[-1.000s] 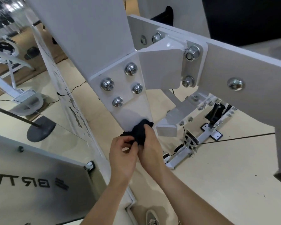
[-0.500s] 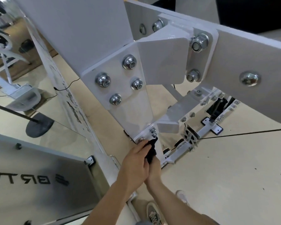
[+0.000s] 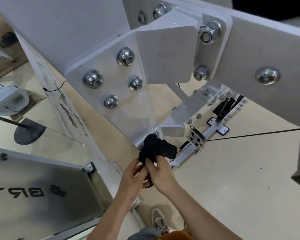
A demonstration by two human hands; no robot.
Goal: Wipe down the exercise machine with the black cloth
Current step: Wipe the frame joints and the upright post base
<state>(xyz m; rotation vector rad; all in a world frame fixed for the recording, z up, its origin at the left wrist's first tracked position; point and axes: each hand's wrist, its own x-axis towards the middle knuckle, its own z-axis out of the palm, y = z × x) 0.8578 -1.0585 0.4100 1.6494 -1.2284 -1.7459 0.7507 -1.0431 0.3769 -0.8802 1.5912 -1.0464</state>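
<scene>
Now each grip, left hand (image 3: 133,175) and right hand (image 3: 161,172), clasps black cloth (image 3: 154,148) bunched above.

Bright, even indoor light; glints on the steel bolts (image 3: 126,57); wide-angle bending at edges, slight softness.

The lower tip of the bolted plate (image 3: 125,108) is crowded. The left hand (image 3: 133,174) and right hand (image 3: 160,174) grip the bunched black cloth (image 3: 154,149) against it. Just right of the tip, a white box bracket (image 3: 173,131) juts out. Beyond it, a pulley (image 3: 196,138) and a taut cable (image 3: 249,135) cross the gap. Left of the plate, a scuffed white post (image 3: 66,108) and a frosted panel (image 3: 42,187) wall off that side. Above right, the slanted beam (image 3: 267,49) closes the way. Open floor (image 3: 232,179) lies below right of the plate, past the rail (image 3: 184,154).
</scene>
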